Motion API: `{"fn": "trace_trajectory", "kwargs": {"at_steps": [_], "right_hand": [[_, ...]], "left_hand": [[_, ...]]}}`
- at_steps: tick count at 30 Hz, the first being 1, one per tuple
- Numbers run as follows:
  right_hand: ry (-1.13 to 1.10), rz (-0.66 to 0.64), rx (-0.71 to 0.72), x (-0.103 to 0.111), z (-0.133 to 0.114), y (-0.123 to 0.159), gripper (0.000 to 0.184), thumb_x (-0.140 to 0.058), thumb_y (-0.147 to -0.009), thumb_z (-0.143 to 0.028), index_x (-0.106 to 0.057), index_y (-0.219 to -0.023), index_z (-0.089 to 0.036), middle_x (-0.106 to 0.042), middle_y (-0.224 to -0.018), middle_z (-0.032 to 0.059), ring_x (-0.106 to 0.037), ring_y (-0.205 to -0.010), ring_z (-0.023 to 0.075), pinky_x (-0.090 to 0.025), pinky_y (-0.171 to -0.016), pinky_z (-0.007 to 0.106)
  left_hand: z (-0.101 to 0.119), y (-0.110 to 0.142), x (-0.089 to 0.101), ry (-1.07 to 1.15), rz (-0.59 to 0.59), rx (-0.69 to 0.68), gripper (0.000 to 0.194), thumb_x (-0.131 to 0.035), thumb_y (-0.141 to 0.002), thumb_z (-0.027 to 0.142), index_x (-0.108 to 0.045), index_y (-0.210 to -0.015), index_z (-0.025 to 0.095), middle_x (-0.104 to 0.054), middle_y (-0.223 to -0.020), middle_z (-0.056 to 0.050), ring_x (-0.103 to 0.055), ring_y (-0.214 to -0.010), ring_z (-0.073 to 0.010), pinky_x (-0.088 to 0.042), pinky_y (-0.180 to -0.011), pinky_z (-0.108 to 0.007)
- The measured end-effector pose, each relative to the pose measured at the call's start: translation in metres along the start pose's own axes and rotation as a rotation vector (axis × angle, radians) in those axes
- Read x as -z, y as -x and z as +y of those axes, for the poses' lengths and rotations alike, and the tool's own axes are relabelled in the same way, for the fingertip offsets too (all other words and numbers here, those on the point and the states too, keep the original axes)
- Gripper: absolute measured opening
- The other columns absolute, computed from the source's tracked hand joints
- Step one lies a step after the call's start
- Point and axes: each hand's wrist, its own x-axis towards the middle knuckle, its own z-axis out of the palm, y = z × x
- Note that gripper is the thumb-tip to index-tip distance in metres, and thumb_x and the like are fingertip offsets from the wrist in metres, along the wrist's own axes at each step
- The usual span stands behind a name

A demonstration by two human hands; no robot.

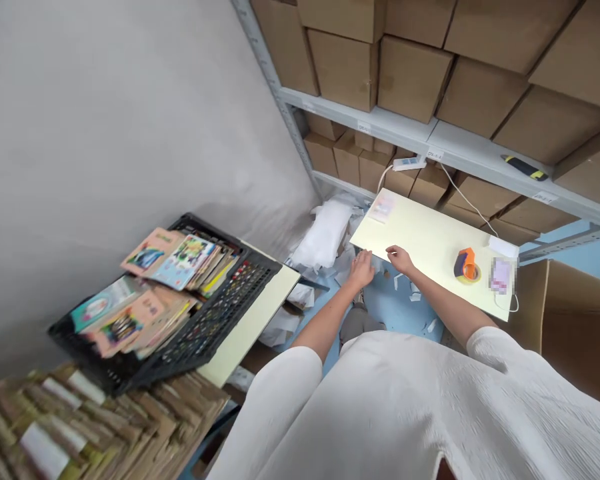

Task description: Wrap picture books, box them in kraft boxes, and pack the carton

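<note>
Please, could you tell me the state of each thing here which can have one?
Left hand: at the table edge, nothing visible in it.
Right hand: fingers curled, at the same edge.
Crate: open-topped, filled with booklets.
Large carton: open.
Tape dispenser: loaded.
Utility knife: lying down, blade unclear.

The worktop [420, 233] is pale cream, the crate [210, 313] black, the tape dispenser [469, 260] orange, the shirt [380, 407] plain white.

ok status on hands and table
Left hand at table edge, right hand beside it, no hold visible; tape dispenser far right; book crate left
</note>
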Motion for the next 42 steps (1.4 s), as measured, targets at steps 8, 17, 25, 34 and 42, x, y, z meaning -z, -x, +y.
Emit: {"fn": "trace_trajectory", "kwargs": {"at_steps": [8, 17, 25, 34, 42], "right_hand": [[-0.032, -0.171, 0.195, -0.062, -0.065, 0.031, 0.025, -0.06, -0.086, -0.025, -0.077, -0.103, -0.025, -0.083, -0.109, 0.005, -0.075, -0.095, 0.0226, -0.062, -0.103, 0.043], [-0.01, -0.448, 0.431, -0.181, -0.189, 0.094, 0.028, -0.058, -0.089, -0.026, -0.077, -0.11, -0.022, -0.083, -0.119, 0.009, -0.075, -0.1, 0.0236, -0.061, -0.105, 0.043], [-0.117, -0.632, 0.727, -0.313, -0.312, 0.219, 0.027, -0.06, -0.092, -0.031, -0.077, -0.111, -0.022, -0.082, -0.122, 0.0112, -0.073, -0.114, 0.0274, -0.057, -0.113, 0.045], [-0.183, -0.701, 1.093, -0.418, -0.439, 0.357, 0.033, -0.059, -0.1, -0.038, -0.074, -0.124, -0.021, -0.073, -0.132, 0.0137, -0.072, -0.113, 0.0274, -0.059, -0.106, 0.044], [0.079, -0.536, 1.32, -0.452, -0.485, 0.405, 0.049, -0.065, -0.099, -0.045, -0.069, -0.142, -0.022, -0.057, -0.154, 0.0192, -0.057, -0.143, 0.0393, -0.051, -0.12, 0.057]], "left_hand": [[-0.033, 0.103, 0.032, 0.031, 0.157, 0.197, 0.067, -0.057, -0.105, 0.025, -0.044, -0.17, 0.015, -0.039, -0.182, -0.021, -0.037, -0.169, -0.0337, -0.032, -0.138, -0.052], [-0.099, 0.257, 0.087, 0.052, 0.429, 0.456, 0.066, -0.052, -0.106, 0.025, -0.043, -0.172, 0.019, -0.04, -0.182, -0.017, -0.036, -0.169, -0.0309, -0.031, -0.139, -0.052], [-0.162, 0.452, 0.143, -0.073, 0.686, 0.564, 0.063, -0.048, -0.108, 0.024, -0.047, -0.17, 0.017, -0.041, -0.182, -0.014, -0.034, -0.17, -0.029, -0.023, -0.143, -0.05], [-0.226, 0.655, 0.201, -0.232, 0.937, 0.697, 0.06, -0.044, -0.109, 0.026, -0.049, -0.168, 0.021, -0.05, -0.175, -0.013, -0.039, -0.167, -0.0297, -0.027, -0.142, -0.05], [-0.263, 0.725, 0.208, -0.193, 0.977, 0.976, 0.052, -0.056, -0.107, 0.039, -0.058, -0.157, 0.023, -0.041, -0.181, -0.017, -0.03, -0.17, -0.0376, -0.022, -0.141, -0.065]]}}
